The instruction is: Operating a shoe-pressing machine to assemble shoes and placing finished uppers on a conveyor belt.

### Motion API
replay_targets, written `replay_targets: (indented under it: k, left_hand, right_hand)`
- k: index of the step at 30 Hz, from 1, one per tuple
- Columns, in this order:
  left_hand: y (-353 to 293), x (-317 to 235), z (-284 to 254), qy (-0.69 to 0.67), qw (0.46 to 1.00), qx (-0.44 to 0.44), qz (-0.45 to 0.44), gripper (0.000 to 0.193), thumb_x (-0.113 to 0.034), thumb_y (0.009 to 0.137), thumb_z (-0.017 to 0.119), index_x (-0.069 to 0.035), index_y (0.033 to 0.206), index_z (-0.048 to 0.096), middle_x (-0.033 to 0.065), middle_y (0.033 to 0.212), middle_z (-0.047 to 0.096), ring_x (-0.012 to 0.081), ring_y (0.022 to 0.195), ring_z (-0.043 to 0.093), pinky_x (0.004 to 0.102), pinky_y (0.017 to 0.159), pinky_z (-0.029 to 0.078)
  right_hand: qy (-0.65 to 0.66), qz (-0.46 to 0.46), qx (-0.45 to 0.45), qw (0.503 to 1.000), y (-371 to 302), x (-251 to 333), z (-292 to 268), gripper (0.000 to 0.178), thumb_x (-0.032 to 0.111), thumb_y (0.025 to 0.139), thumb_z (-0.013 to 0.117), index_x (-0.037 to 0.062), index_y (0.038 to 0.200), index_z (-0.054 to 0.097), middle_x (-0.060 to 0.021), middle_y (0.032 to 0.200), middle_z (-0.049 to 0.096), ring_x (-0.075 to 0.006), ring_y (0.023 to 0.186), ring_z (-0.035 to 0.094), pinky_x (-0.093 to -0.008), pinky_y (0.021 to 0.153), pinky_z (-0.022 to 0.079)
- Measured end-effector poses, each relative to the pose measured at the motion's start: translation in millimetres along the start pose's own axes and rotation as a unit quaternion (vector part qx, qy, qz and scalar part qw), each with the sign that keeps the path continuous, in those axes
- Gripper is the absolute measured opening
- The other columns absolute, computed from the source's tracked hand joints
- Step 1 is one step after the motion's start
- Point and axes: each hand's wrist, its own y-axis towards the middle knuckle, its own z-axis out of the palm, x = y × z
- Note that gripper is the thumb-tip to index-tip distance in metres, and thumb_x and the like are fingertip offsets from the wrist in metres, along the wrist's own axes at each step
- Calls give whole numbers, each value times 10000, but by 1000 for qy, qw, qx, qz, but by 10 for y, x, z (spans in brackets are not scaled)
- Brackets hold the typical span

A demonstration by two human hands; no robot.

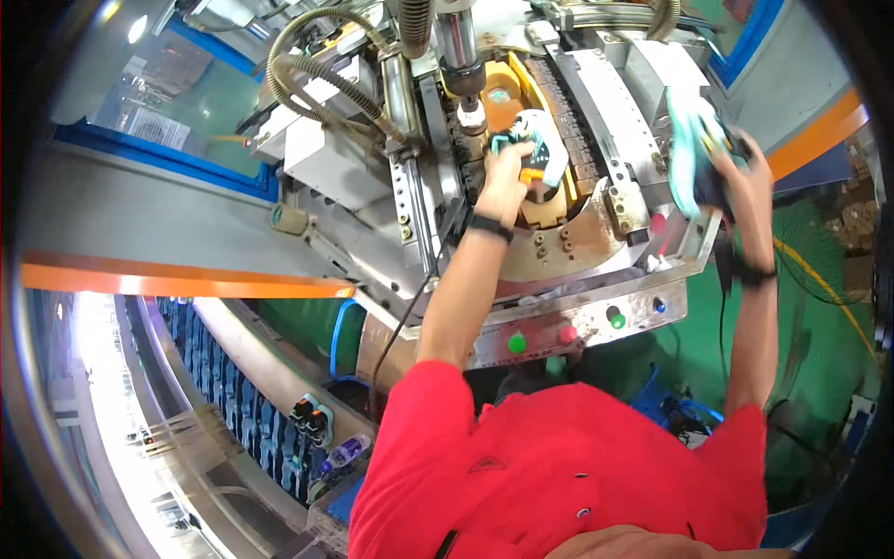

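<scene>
My left hand [505, 183] reaches into the machine's yellow holder [551, 207]. Its fingers are closed on the opening of a dark shoe with a pale, mint-edged sole [551, 147], which sits tilted inside the holder. Off to the right, my right hand [751, 191] grips a second shoe with a mint-green sole [684, 154]. That shoe stands on end beside the machine, sole toward the left, its dark upper partly covered by my fingers. Above the holder, left of the first shoe, a metal press rod [463, 56] points down.
A front panel [596, 326] with green, red and blue buttons runs along the machine's near edge. Ribbed hoses [321, 65] loop at the upper left. An orange rail [186, 281] crosses the left. Below it, a pair of shoes [312, 419] rests beside a conveyor and a purple bottle [346, 452].
</scene>
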Motion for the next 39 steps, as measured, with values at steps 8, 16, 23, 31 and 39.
replay_targets:
  k: [8,16,23,31,39]
  left_hand:
    - [-2940,75,-1114,18,999,-17,31,541,-14,818,670,30,1306,442,95,1133,602,187,979,628,335,857,529]
    - [-4847,850,-1816,-38,900,-400,171,450,-39,849,595,13,1286,500,77,1133,605,168,1000,611,306,842,512]
    - [-5378,2296,-2077,1,784,-585,207,375,-31,804,703,23,1159,595,110,1010,636,205,936,617,316,763,507]
    - [-5159,2396,-1366,274,773,-555,138,520,-33,739,771,22,1221,585,173,1141,654,251,1098,619,333,927,482]
    - [-5433,2603,-1121,-400,726,-490,269,313,-52,881,632,32,1166,534,127,1071,655,230,948,665,366,871,541]
  right_hand:
    - [-270,-60,312,909,742,257,2613,437,271,622,730,-81,873,667,-227,867,686,-305,825,679,-382,717,525]
    - [-310,-52,199,928,284,-243,3847,368,194,791,607,-46,1070,616,-247,1001,685,-373,957,675,-425,819,536]
    - [-281,-56,195,938,210,-357,4020,445,192,817,591,-32,1161,418,-275,1077,651,-384,986,668,-475,821,538]
    - [95,-397,325,853,-2468,167,2494,70,57,874,602,22,928,632,-163,900,644,-351,848,618,-435,756,495]
    - [67,-394,540,741,-3290,-1349,3192,137,83,855,540,21,974,571,-190,970,544,-401,995,512,-477,906,399]
